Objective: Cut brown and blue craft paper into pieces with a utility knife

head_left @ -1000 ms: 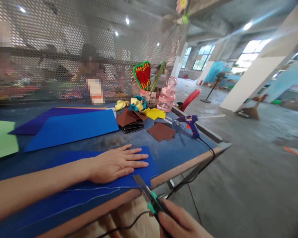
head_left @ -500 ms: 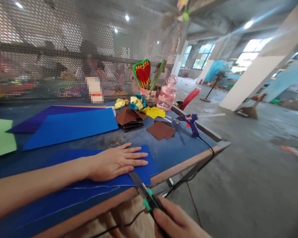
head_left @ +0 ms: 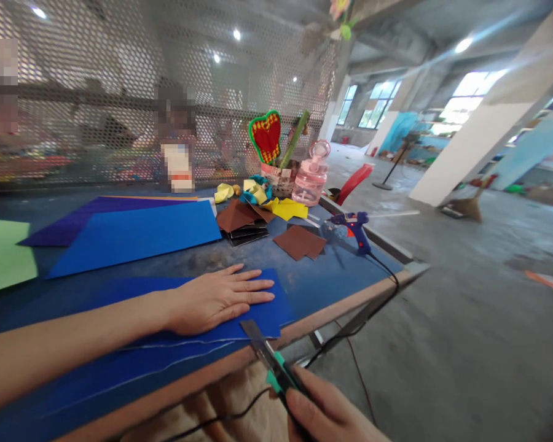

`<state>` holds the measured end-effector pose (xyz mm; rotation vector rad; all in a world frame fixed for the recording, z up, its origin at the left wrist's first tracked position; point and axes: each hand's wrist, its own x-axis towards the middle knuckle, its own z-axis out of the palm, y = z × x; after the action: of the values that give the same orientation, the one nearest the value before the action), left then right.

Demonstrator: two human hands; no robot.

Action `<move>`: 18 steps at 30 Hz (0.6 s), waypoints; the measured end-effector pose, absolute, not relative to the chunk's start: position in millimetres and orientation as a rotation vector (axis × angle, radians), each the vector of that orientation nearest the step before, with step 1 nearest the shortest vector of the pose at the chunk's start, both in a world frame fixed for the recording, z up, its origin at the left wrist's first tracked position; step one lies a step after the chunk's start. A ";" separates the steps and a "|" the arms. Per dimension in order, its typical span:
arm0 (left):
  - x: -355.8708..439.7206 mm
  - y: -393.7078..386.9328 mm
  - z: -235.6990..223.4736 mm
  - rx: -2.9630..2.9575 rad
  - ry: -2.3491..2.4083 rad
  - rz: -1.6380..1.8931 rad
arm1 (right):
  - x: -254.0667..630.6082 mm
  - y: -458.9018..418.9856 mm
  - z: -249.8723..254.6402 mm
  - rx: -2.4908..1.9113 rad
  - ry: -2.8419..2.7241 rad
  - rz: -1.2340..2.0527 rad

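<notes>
Under my left hand (head_left: 221, 299) lies a dark blue sheet (head_left: 279, 301), pressed flat against the table near its front edge. The fingers of that hand are stretched out and slightly spread. My right hand (head_left: 325, 402) is wrapped round a utility knife (head_left: 276, 365) with a black and green handle. Its long blade is out, and the tip lies over the sheet just below my left thumb. A ragged pale cut edge runs along the near side of the sheet, and another blue strip (head_left: 166, 374) lies closer to me.
A blue glue gun (head_left: 357, 230) stands at the right with its cord over the table edge. Brown pieces (head_left: 299, 241), yellow scraps (head_left: 288, 209), a pink bottle (head_left: 309, 183) and a lighter blue sheet (head_left: 142, 236) lie farther back. A perforated metal screen (head_left: 120, 92) rises behind.
The near blue strip stands a little farther apart from the sheet, and the cut edge reaches farther right. My left hand stays flat; the knife has hardly moved.
</notes>
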<state>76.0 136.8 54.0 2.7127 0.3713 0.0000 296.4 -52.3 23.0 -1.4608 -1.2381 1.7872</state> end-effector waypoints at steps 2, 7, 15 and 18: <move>76.0 135.5 53.2 2.717 0.395 -0.008 | 298.9 -54.0 23.3 -1.468 -1.135 1.803; 77.5 127.3 48.1 2.717 0.521 0.005 | 313.5 -47.9 32.0 -1.401 -1.092 1.989; 79.4 116.8 40.9 2.700 0.723 0.034 | 320.5 -37.1 48.0 -1.527 -1.206 1.960; 79.0 117.0 40.9 2.703 0.740 0.026 | 319.0 -37.3 49.4 -1.528 -1.224 1.960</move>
<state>79.0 117.0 40.9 2.7032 0.7397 0.0261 319.0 -37.3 49.4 -1.5278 -1.2242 1.9602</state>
